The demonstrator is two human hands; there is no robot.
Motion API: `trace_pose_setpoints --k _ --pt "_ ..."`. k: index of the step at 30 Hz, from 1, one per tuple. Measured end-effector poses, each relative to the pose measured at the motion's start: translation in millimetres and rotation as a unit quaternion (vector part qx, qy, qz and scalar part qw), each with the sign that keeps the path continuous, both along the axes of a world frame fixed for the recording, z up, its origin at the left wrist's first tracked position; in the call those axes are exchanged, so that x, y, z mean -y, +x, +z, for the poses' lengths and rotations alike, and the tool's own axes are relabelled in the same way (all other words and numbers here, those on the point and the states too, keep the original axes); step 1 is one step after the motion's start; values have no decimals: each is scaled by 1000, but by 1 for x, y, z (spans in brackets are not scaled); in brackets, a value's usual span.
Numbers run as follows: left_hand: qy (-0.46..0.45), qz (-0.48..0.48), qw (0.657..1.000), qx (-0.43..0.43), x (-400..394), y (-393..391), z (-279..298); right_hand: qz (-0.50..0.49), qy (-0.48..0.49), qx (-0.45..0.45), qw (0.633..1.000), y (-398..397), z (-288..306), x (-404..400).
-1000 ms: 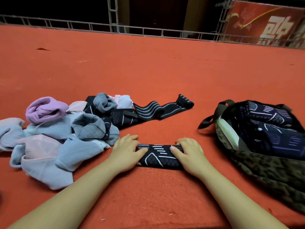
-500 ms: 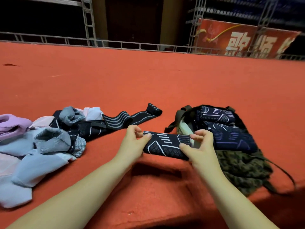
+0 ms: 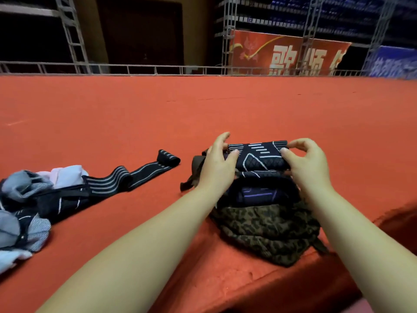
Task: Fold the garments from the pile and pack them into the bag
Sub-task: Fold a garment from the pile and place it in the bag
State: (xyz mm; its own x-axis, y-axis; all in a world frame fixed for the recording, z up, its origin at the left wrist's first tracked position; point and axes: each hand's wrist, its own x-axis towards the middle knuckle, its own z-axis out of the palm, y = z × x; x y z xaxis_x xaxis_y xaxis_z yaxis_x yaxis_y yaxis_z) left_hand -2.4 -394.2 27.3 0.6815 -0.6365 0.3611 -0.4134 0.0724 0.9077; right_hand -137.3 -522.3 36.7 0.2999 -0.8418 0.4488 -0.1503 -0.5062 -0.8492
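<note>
A folded black garment (image 3: 259,155) with white line patterns is held over the open top of a leopard-print bag (image 3: 268,229). My left hand (image 3: 217,164) pinches its left end and my right hand (image 3: 308,164) pinches its right end. Beneath it, inside the bag, lie other folded dark garments (image 3: 259,193), one with purple lines. The pile of unfolded garments (image 3: 29,199) in pale blue, pink, grey and black lies at the far left on the red surface.
A black striped band (image 3: 140,175) stretches from the pile toward the bag. The red carpeted platform (image 3: 203,109) drops off at its front edge near my right forearm. Metal railing (image 3: 158,68) and scaffolding with red banners stand behind.
Both hands lifted the folded black garment off the red surface and carried it right, to above the bag's opening. The view swung right with them.
</note>
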Motion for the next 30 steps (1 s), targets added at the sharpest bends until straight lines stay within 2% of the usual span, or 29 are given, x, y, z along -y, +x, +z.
trace_pose_setpoints --k 2,4,6,7,9,11,15,18,23,30 --pt "48 3 998 51 11 3 -13 -2 -26 -74 997 2 -11 15" --pt "142 1 985 96 16 6 -30 14 -72 -206 976 2 -27 21" --pt "275 -13 948 157 16 9 -46 15 -62 -304 951 0 -42 23" --pt "323 -23 930 176 14 10 -49 14 -40 -321 946 -3 -44 23" --pt "361 -61 909 199 14 15 -47 15 -20 -319 948 -4 -44 27" --pt "350 -100 911 195 13 16 -35 -1 -40 -323 945 -2 -39 26" --pt "220 -91 967 92 1 24 -19 -34 -118 -310 943 10 -24 8" --pt "203 -87 974 55 -25 34 -12 -16 -164 -272 948 31 -10 -17" --pt "172 -47 983 41 -87 72 -17 114 -206 -245 941 92 -3 -70" --pt "202 67 977 -31 -185 153 -61 255 -127 -261 922 197 -41 -145"
